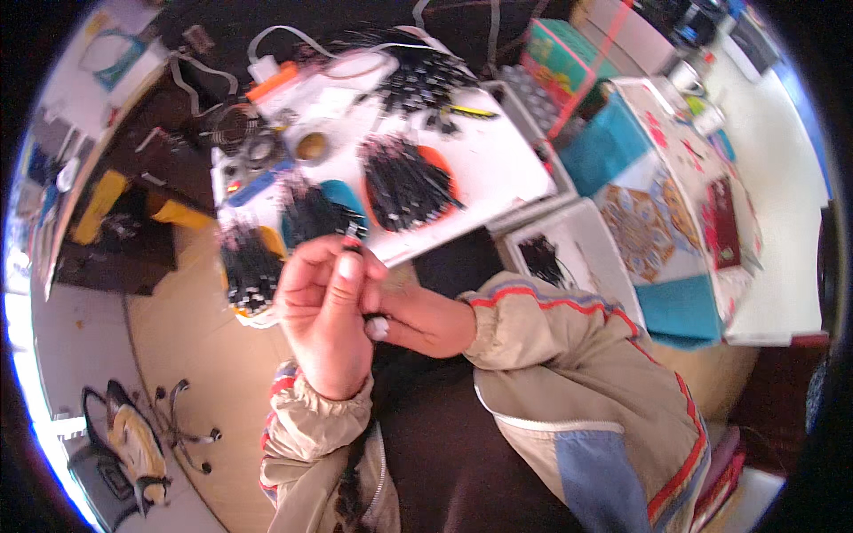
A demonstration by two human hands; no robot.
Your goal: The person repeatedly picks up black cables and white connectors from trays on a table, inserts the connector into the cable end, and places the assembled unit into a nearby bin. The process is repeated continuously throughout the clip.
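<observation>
Tan jacket (569, 382), red and blue striping along the sleeves: nearest the camera, its cuffs gathered at both wrists.

Left hand (324, 315): raised before the body, fingers curled, thumb laid against the forefinger in a close pinch. Holds one small dark piece (353, 241), red-banded with a silvery end, projecting just beyond the thumb tip, in line of sight below the near table edge.

Right hand (422, 320): crosses from the right behind the left hand, its fingers largely hidden there; how far they are closed, and on what, cannot be told. Small white item (378, 329) at its finger, wrap or ring uncertain.

Handling note, by judgement: the piece appears light and rigid at the end, small enough to slip or turn between fingertips. Best held by the dark body just behind the red band, sparing the silvery end, which may mark or bend. Any lead behind it, hidden by the hand, would likely be limp.

White table (506, 178), beyond the hands. Upon it: black bundle in an orange holder (404, 186); black bundle in a teal holder (313, 213); loose black pieces (425, 78) heaped at the far side; round tin (311, 147); blue object (251, 188).

Black bundle in a yellow holder (249, 266): at the table's left end.
</observation>
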